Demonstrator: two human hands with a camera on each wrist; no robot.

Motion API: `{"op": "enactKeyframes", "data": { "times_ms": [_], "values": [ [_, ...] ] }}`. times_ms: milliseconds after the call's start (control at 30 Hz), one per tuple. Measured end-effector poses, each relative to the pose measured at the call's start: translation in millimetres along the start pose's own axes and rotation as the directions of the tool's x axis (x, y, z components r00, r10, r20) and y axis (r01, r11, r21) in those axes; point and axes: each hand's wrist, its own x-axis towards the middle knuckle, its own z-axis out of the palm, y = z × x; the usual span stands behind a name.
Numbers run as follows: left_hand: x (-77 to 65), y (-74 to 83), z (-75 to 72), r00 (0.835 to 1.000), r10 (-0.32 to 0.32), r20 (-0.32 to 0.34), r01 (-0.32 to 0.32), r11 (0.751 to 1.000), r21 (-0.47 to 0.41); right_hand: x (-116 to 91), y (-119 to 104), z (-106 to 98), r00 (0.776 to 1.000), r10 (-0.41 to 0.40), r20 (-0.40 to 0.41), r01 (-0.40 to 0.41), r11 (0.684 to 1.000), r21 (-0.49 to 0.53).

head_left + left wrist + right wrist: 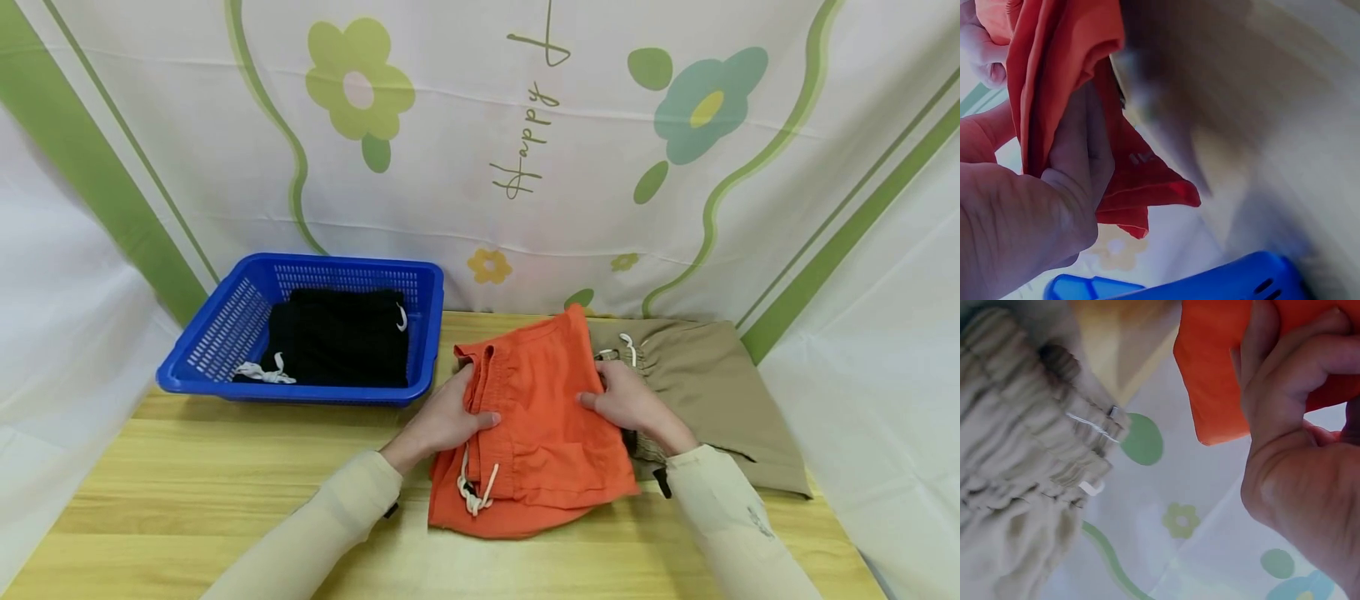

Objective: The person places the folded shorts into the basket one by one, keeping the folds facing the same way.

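Folded orange shorts (551, 400) with an elastic waistband and a white drawstring are held up between both hands, over the table. At the waistband side, my left hand (450, 412) grips them, thumb on top and fingers tucked beneath the layers, as the left wrist view shows. On the opposite side my right hand (626, 400) pinches the cloth, its thumb on the upper face. Khaki shorts (705, 400) with a gathered waistband lie to the right, partly hidden behind the orange pair and the right hand.
A blue plastic basket (300, 395) stands at the back left with black folded clothing (337, 337) inside, white drawstrings showing. The wooden table (150, 483) runs back to a white printed curtain (465, 125). White cloth hangs at both sides.
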Motion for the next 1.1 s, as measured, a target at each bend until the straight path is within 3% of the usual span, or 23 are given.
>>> {"op": "enactKeyframes", "data": {
  "times_ms": [233, 567, 1100],
  "values": [
    [-6.6, 13.0, -9.5, 0.999, 0.034, -0.021, -0.033, 0.998, 0.058, -7.6, -15.7, -9.2, 0.998, -0.044, -0.055, 0.042, 0.998, -0.044],
    [-18.6, 29.4, -28.2, 0.990, 0.132, -0.046, -0.129, 0.990, 0.061, -20.4, -43.0, -23.4, 0.989, -0.082, -0.122, 0.073, 0.995, -0.075],
    [-34.8, 49.0, -60.2, 0.953, 0.289, -0.087, -0.284, 0.957, 0.064, -32.1, -78.8, -37.9, 0.959, -0.173, -0.223, 0.138, 0.977, -0.165]
  ]
}}
